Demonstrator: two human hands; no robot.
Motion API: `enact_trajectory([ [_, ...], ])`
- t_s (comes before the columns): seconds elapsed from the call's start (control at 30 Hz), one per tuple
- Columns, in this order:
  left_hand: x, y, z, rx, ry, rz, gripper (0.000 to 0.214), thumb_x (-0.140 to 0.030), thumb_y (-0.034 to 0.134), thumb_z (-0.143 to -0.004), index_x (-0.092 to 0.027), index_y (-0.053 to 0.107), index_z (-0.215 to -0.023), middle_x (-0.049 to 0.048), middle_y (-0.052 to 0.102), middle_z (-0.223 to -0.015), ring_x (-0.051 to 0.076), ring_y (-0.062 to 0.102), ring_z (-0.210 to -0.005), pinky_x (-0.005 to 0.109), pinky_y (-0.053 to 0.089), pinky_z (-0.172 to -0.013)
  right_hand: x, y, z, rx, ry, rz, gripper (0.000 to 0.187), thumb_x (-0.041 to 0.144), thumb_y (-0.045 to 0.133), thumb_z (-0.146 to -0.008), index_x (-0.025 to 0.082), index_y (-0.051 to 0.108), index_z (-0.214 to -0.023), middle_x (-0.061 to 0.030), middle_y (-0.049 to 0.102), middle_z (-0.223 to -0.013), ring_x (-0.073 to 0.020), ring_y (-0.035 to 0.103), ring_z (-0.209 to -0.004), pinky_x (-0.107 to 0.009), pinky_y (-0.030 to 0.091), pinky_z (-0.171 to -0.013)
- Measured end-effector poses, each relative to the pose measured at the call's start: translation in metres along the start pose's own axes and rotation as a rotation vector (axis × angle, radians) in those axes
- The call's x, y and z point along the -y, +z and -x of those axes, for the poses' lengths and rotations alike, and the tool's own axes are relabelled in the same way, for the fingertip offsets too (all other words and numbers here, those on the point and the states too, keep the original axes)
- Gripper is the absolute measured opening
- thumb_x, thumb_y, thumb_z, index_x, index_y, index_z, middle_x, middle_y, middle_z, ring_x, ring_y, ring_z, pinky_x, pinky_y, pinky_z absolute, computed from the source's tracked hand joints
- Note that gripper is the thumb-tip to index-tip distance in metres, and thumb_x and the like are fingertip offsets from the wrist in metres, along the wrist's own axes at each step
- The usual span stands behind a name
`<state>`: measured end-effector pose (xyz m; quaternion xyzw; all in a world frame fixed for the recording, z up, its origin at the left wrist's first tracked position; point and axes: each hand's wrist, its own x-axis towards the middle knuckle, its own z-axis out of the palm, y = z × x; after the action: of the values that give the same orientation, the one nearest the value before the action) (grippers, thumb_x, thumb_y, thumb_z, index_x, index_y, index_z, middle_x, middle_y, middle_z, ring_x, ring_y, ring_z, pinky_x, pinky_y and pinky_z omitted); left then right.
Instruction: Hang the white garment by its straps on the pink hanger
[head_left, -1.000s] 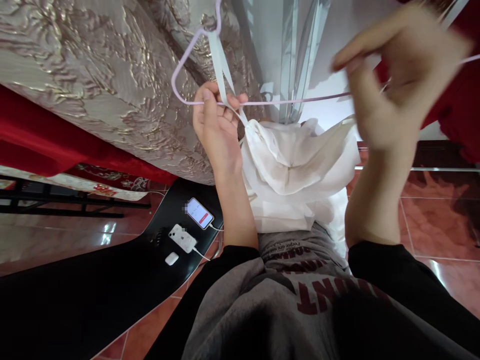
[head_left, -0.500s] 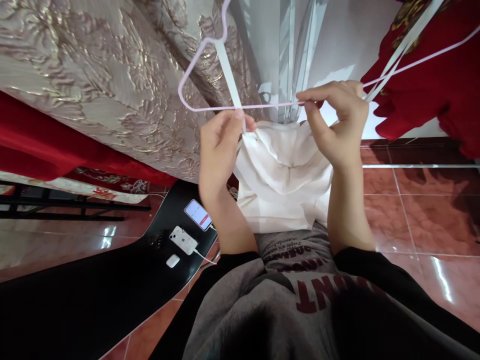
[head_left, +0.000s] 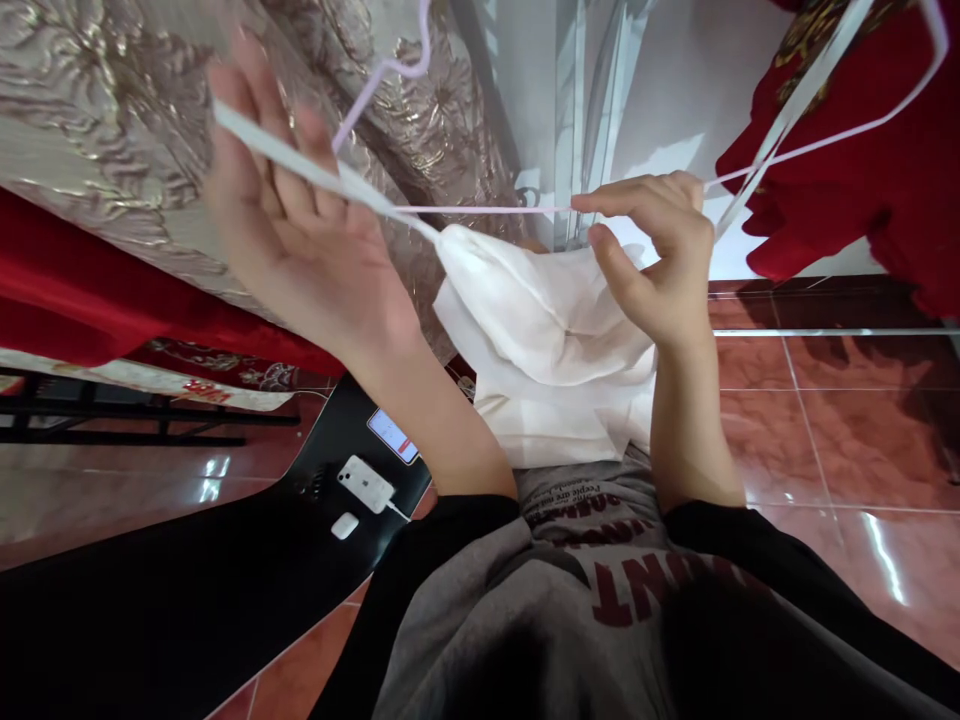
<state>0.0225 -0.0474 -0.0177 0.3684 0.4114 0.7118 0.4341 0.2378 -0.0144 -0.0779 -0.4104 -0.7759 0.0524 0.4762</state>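
My left hand [head_left: 315,215] is raised on the left, open, with its palm showing and fingers stretched out, partly blurred. A thin white strap [head_left: 292,155] lies stretched across these fingers and runs down to a white garment [head_left: 517,310] hanging in front of my body. My right hand [head_left: 664,260] is closed around the lower bar of a pale lilac clothes hanger [head_left: 487,210], its thumb and index finger slightly apart. The hanger's left corner is hidden behind my left hand. Another white strap [head_left: 799,105] rises beside my right hand and crosses the hanger's right part.
A black bench-like surface [head_left: 187,590] at lower left holds a phone with a lit screen [head_left: 394,435], a white phone [head_left: 365,484] on a cable and a small white case [head_left: 345,526]. Embossed fabric [head_left: 127,120] hangs at left, red cloth [head_left: 847,170] at right. Below is red tiled floor [head_left: 787,430].
My left hand has let go of its pinch, opened, and moved up and left, drawing the strap outward. The garment's left side is pulled leftward. My right hand has shifted slightly left with the hanger.
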Motion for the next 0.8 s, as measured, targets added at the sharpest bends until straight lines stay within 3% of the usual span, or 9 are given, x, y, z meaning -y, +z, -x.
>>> enact_trajectory([
  [0.17,0.033,0.007,-0.004,-0.012,-0.021,0.032,0.038,-0.049,0.035,-0.097,-0.022,0.06,-0.104,0.0058,0.066,-0.088,0.021,0.061,-0.093,0.027,0.046,-0.058,0.007,0.002,0.0,0.033,-0.012,0.033,0.025,0.037,0.042,-0.088,0.038,0.054,-0.109,0.0044,0.06,-0.11,-0.0156,0.055,-0.102,-0.043,0.037,-0.1],
  [0.27,0.053,0.016,-0.003,0.022,0.084,0.033,0.036,-0.037,0.027,-0.101,-0.019,0.058,-0.095,0.0059,0.067,-0.091,0.016,0.062,-0.074,0.025,0.036,-0.045,0.011,0.006,0.001,0.018,-0.068,-0.016,0.026,0.031,0.045,-0.087,0.038,0.054,-0.11,0.0056,0.059,-0.113,-0.0146,0.055,-0.106,-0.041,0.038,-0.102],
  [0.3,0.058,0.018,-0.002,0.053,0.138,0.034,0.033,-0.031,0.026,-0.101,-0.019,0.056,-0.091,0.0059,0.067,-0.09,0.015,0.06,-0.067,0.025,0.032,-0.042,0.009,0.007,0.002,-0.066,-0.086,-0.051,0.025,0.029,0.046,-0.087,0.036,0.056,-0.108,0.0049,0.058,-0.113,-0.0143,0.054,-0.108,-0.04,0.038,-0.103],
  [0.37,0.065,0.02,0.0,0.126,0.229,0.038,0.028,-0.022,0.028,-0.099,-0.019,0.052,-0.084,0.006,0.067,-0.089,0.014,0.057,-0.058,0.025,0.028,-0.041,0.001,0.008,0.005,-0.407,-0.074,-0.112,0.021,0.024,0.046,-0.086,0.029,0.059,-0.102,0.0003,0.057,-0.11,-0.0149,0.052,-0.109,-0.039,0.04,-0.102],
  [0.43,0.067,0.02,0.001,0.177,0.264,0.035,0.025,-0.02,0.032,-0.098,-0.02,0.05,-0.081,0.0056,0.066,-0.086,0.014,0.054,-0.054,0.025,0.028,-0.043,-0.014,0.007,0.008,-0.797,0.038,-0.163,0.018,0.02,0.046,-0.085,0.021,0.058,-0.098,-0.0038,0.053,-0.104,-0.0144,0.052,-0.102,-0.037,0.043,-0.095],
  [0.47,0.066,0.02,0.002,0.178,0.269,0.036,0.025,-0.02,0.033,-0.098,-0.02,0.05,-0.08,0.0053,0.066,-0.084,0.013,0.053,-0.052,0.025,0.029,-0.043,-0.022,0.005,0.009,-0.883,0.11,-0.217,0.017,0.017,0.048,-0.083,0.018,0.056,-0.097,-0.004,0.051,-0.099,-0.0129,0.052,-0.096,-0.036,0.044,-0.091],
  [0.5,0.066,0.02,0.002,0.17,0.265,0.04,0.026,-0.02,0.033,-0.099,-0.021,0.051,-0.079,0.0048,0.065,-0.083,0.013,0.052,-0.051,0.025,0.029,-0.043,-0.028,0.003,0.01,-0.877,0.186,-0.299,0.018,0.013,0.049,-0.08,0.017,0.054,-0.097,-0.0031,0.051,-0.093,-0.0108,0.052,-0.089,-0.034,0.045,-0.085],
  [0.63,0.064,0.023,0.003,0.111,0.241,0.11,0.027,-0.015,0.03,-0.1,-0.017,0.048,-0.079,0.0039,0.064,-0.079,0.01,0.047,-0.049,0.021,0.03,-0.045,-0.036,-0.003,0.009,-0.576,0.31,-0.572,0.013,0.016,0.056,-0.077,0.018,0.05,-0.089,0.0009,0.048,-0.075,-0.0055,0.051,-0.066,-0.024,0.045,-0.065],
  [0.8,0.064,0.029,0.005,0.095,0.24,0.12,0.029,-0.011,0.028,-0.099,-0.017,0.047,-0.078,0.0037,0.065,-0.077,0.01,0.043,-0.046,0.021,0.029,-0.045,-0.023,-0.007,0.009,-0.582,0.349,-0.507,0.015,0.016,0.06,-0.076,0.015,0.053,-0.089,0.0047,0.046,-0.062,-0.0021,0.047,-0.054,-0.02,0.04,-0.058],
])
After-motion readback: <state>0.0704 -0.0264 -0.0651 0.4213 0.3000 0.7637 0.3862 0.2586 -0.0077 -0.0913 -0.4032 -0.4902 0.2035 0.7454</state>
